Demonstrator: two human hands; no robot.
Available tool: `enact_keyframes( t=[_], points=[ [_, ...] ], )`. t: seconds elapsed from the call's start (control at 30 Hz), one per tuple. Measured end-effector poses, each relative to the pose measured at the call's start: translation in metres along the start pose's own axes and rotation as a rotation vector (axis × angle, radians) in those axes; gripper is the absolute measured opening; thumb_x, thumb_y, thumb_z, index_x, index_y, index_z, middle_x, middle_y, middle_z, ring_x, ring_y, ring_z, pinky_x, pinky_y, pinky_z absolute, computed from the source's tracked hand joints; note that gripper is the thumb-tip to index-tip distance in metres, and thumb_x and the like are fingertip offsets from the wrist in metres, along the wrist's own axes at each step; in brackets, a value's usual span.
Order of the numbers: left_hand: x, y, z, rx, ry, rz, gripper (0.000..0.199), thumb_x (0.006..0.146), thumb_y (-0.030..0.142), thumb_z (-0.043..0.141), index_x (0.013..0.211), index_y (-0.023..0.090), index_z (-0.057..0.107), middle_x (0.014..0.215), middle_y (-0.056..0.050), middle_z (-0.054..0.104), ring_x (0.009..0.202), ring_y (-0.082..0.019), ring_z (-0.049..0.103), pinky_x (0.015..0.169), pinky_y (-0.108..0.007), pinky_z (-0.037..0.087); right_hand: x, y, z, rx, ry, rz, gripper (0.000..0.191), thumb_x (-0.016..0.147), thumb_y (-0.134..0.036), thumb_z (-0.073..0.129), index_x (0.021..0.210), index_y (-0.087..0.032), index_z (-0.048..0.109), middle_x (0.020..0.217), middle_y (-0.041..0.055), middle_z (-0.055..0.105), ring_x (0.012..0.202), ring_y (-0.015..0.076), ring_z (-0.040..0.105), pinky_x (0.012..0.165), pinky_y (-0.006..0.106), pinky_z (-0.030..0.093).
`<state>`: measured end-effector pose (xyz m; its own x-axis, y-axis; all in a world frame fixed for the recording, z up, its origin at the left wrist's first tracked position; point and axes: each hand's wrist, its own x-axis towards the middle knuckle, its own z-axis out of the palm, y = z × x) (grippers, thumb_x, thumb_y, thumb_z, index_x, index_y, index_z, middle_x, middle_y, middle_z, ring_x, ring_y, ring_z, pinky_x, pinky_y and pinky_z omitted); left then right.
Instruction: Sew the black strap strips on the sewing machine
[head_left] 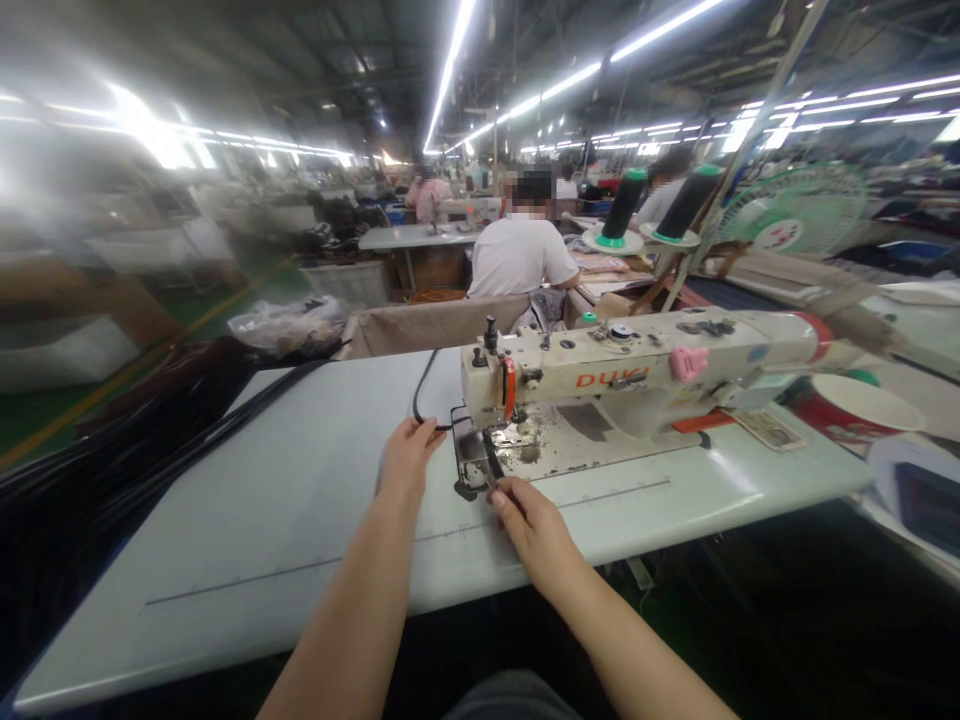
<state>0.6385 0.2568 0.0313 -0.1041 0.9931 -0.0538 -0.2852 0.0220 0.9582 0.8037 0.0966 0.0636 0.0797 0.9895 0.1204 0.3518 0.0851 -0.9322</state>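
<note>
A pale industrial sewing machine (pixel 555 370) stands on the white table (pixel 300 480) in front of me. At its left end, a narrow black strap (pixel 421 385) curves down from the far table edge. My left hand (pixel 406 458) pinches this strap just left of the needle area. My right hand (pixel 529 522) is closed by the near edge of the metal bed plate, on a short black strip (pixel 493 455) that runs to the needle area. A small shiny bit shows at its fingertips, too small to name. Whether both black pieces are one strap is hidden under the machine head.
A heap of long black straps (pixel 150 440) hangs over the table's left side. Two black thread cones (pixel 624 210) stand behind the machine, near a green fan (pixel 799 210). A person in a white shirt (pixel 517 255) sits beyond a fabric-lined bin (pixel 405 325).
</note>
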Motion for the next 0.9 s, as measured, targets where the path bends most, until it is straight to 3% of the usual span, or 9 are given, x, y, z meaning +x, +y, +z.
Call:
enact_keyframes(
  t=[0.13,0.27,0.4,0.67,0.9],
  points=[
    [-0.031,0.002,-0.017,-0.080,0.061,0.056,0.035,0.071,0.039,0.085,0.088,0.016,0.063,0.084,-0.002,0.069,0.086,-0.016,0.072,0.099,-0.039,0.059,0.012,0.001,0.018,0.272,-0.204,0.188,0.037,0.097,-0.055,0.053,0.096,-0.019,0.063,0.077,0.0006,0.067,0.056,0.0114,0.052,0.055,0.025,0.041],
    [-0.058,0.005,-0.029,-0.035,0.100,0.146,0.036,0.076,0.042,0.083,0.094,0.018,0.065,0.088,-0.003,0.073,0.096,-0.020,0.074,0.099,-0.039,0.059,0.025,0.002,0.030,0.441,-0.235,0.326,0.052,0.086,-0.067,0.062,0.091,-0.016,0.067,0.073,0.0015,0.066,0.053,0.0096,0.048,0.049,0.023,0.032],
    [-0.080,0.010,-0.040,0.093,0.092,0.202,0.034,0.081,0.045,0.079,0.098,0.020,0.065,0.097,-0.006,0.078,0.102,-0.023,0.075,0.099,-0.039,0.059,0.035,0.002,0.037,0.565,-0.291,0.432,0.054,0.081,-0.067,0.070,0.089,-0.014,0.070,0.071,0.0024,0.066,0.052,0.0073,0.044,0.048,0.021,0.025],
    [-0.113,0.010,-0.062,0.205,0.041,0.216,0.029,0.086,0.045,0.076,0.100,0.022,0.065,0.109,-0.009,0.079,0.109,-0.025,0.075,0.102,-0.040,0.058,0.044,-0.002,0.054,0.597,-0.384,0.409,0.056,0.079,-0.068,0.072,0.085,-0.012,0.071,0.060,-0.0017,0.056,0.046,0.0056,0.034,0.046,0.023,0.014],
    [-0.124,0.011,-0.070,0.220,0.049,0.229,0.029,0.085,0.046,0.076,0.101,0.023,0.066,0.110,-0.009,0.079,0.109,-0.026,0.075,0.103,-0.042,0.058,0.044,-0.007,0.056,0.541,-0.421,0.300,0.055,0.082,-0.071,0.064,0.080,-0.016,0.065,0.058,-0.0067,0.042,0.049,0.0073,0.027,0.049,0.024,0.016]
  ],
)
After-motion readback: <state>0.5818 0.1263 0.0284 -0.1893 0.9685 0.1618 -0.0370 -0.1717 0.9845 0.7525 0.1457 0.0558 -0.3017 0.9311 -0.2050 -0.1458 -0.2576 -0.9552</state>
